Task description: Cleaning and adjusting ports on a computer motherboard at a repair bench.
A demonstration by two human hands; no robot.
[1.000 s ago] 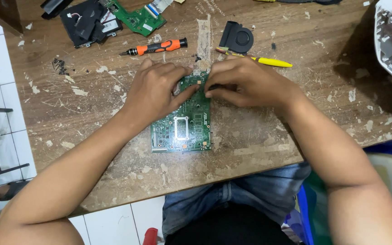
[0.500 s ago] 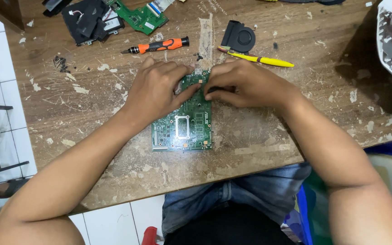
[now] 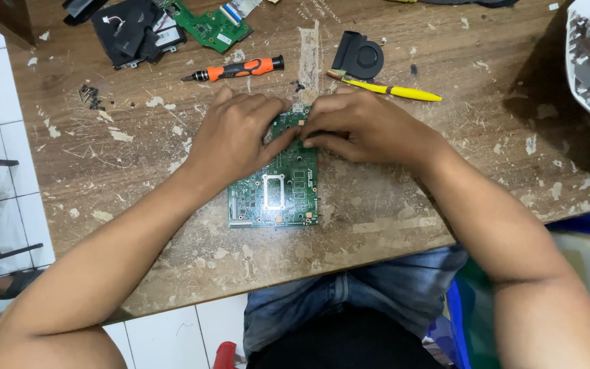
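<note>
A green circuit board (image 3: 276, 186) is laid flat on the worn wooden desk (image 3: 445, 198), near its front edge, with a square metal-framed socket seen at its middle. The far end of the board is covered by both hands. The left hand (image 3: 235, 133) is spread palm-down over the board's upper left part, fingers slightly curled and pressed against it; the right hand (image 3: 360, 126) is bent inward from the other side, its fingertips pinched at the board's top edge — whether some small part is gripped there cannot be told. Beyond the hands, an orange-and-black screwdriver (image 3: 237, 69) and a yellow tool (image 3: 387, 88) are seen lying apart from the board, a black fan (image 3: 358, 55) just beside the yellow tool, and a smaller green board (image 3: 212, 26) farther back.
</note>
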